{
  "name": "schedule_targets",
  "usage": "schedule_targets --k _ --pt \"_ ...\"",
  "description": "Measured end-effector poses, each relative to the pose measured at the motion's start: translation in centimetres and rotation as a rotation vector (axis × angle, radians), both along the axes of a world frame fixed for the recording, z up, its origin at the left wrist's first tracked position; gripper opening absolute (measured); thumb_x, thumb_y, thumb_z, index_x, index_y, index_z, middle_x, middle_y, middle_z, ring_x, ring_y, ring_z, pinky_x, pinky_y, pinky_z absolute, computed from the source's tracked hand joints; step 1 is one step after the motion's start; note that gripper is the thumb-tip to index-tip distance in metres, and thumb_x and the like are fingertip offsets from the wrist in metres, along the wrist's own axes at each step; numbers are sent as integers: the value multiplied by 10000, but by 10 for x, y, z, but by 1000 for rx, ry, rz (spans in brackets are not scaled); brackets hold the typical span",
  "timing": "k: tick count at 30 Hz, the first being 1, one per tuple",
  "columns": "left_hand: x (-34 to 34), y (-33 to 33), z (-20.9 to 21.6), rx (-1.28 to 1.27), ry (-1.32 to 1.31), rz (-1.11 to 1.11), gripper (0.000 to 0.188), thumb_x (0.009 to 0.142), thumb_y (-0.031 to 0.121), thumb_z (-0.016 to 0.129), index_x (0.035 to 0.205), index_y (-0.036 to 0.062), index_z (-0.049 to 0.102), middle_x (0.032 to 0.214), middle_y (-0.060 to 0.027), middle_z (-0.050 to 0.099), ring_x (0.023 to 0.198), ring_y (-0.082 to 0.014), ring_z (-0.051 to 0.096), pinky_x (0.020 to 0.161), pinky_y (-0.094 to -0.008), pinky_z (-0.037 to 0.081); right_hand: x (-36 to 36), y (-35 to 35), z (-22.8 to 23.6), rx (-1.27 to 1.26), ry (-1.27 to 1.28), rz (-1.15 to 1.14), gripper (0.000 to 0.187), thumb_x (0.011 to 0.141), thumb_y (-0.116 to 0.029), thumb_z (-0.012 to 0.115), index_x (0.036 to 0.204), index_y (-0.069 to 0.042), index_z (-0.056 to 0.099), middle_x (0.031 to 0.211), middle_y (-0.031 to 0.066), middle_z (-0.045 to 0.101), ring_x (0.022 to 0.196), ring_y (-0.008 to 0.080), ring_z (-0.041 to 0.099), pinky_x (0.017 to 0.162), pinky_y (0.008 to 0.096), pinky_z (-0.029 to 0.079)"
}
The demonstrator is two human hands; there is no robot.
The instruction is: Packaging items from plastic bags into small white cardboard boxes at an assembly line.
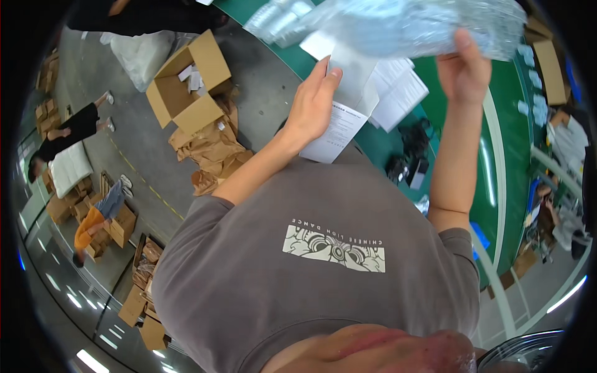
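Left hand [315,102] pinches a white carton [353,78] — right hand [465,71], thumb bent, grips clear plastic wrap [410,31].

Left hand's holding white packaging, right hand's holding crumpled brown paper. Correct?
Not quite: the head view shows the right hand holding clear plastic wrapping. The crumpled brown paper lies off to the left, by the open cardboard box. The left hand does hold white packaging.

Green table [382,144] with white papers [403,94] and dark, apparently bagged items [415,140].
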State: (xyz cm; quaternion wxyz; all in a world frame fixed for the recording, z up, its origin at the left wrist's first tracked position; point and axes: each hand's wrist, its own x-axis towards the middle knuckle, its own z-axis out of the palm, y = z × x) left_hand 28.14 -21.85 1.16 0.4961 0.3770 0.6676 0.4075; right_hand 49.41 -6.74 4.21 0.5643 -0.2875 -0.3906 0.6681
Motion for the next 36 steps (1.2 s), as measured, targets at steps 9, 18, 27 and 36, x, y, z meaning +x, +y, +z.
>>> schedule_targets --k 9,18,27,36 --pt "114 -102 -22 121 -330 -239 542 964 202 403 1424 -83 438 1235 -188 626 1132 -210 564 988 -307 419 135 -156 24 42 -703 44 347 794 -264 823 977 0 689 816 68 684 680 152 660 593 276 528" --pt "180 -135 -3 129 -340 -369 531 983 210 399 1405 -107 451 1308 -156 597 1190 -198 540 1045 -312 387 166 -233 10 124 -1153 621 490 808 -390 773 1103 -17 652 816 121 680 719 230 654 652 339 518" --pt "196 -142 1 -81 -449 -198 531 991 346 389 1388 10 498 1310 -134 590 1173 -244 585 1022 -372 429 174 -285 1 539 -890 117 385 995 -371 567 1119 -19 664 1043 124 651 919 334 636 833 452 494" --pt "202 -144 6 52 -157 -383 599 1000 297 379 1502 -29 337 1375 -158 535 1272 -232 509 1079 -345 371 270 -287 -70 66 -869 -441 299 958 -287 601 1124 -65 711 1118 85 734 939 234 710 804 361 549"
